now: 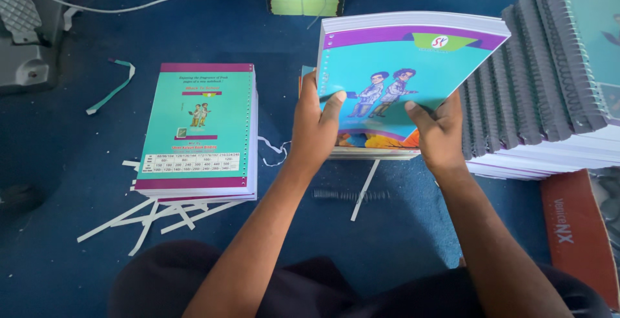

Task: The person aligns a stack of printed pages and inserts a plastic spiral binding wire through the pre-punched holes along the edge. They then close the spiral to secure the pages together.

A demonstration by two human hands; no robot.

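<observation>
View: head cam, looking down at two bare arms over a blue floor.
Left hand: grips lower left edge of a notebook pad; thumb on the cover, fingers wrapped behind.
Right hand: grips the pad's lower edge, right of centre; thumb on top, fingers curled under.
Pad: thick, unbound, turquoise cover w/ purple band and cartoon figures; row of punched holes down its left edge. Held tilted up, raised off the floor, centre of view, between both hands.
Under pad: a few flat sheets on the floor, mostly hidden.
Left: stack of books lying back cover up, green w/ purple bands, well apart from the hands.
Right: leaning row of spiral-bound books, just beside the right hand.
Floor bits: white paper strips by the left stack; loose wire coil between the arms.
Far left: grey machine, white cable.
</observation>
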